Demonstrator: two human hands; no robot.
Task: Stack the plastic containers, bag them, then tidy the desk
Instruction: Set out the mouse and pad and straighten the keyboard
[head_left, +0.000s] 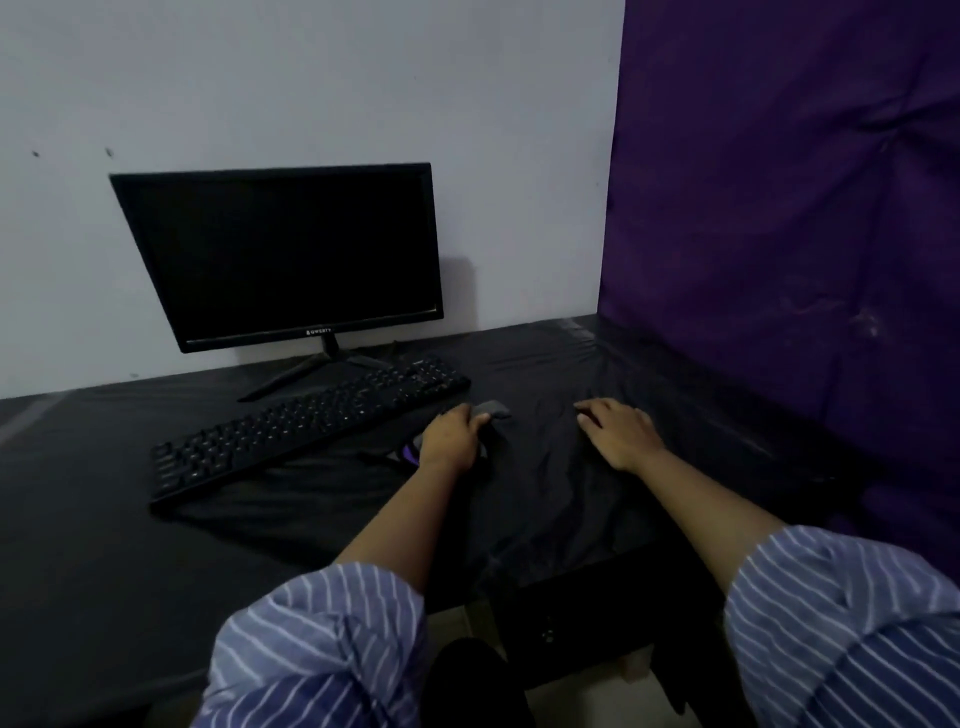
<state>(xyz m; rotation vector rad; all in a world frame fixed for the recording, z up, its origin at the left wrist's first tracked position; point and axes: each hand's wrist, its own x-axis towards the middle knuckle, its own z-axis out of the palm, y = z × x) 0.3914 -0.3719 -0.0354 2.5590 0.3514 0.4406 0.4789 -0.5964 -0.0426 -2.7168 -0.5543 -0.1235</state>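
A black plastic bag (524, 499) lies spread over the dark desk (78, 519), its front edge hanging over the desk's near side. My left hand (451, 436) is curled over a small grey object (496, 410) on the bag, just right of the keyboard. Something purple (410, 455) shows under that wrist, mostly hidden. My right hand (618, 432) rests palm down on the bag farther right, fingers spread and nothing in them. No plastic containers can be made out; the bag may hide them.
A black keyboard (306, 426) lies at an angle left of my hands. Behind it a black monitor (280, 254) stands against the white wall. A purple sheet (789, 234) closes off the right side.
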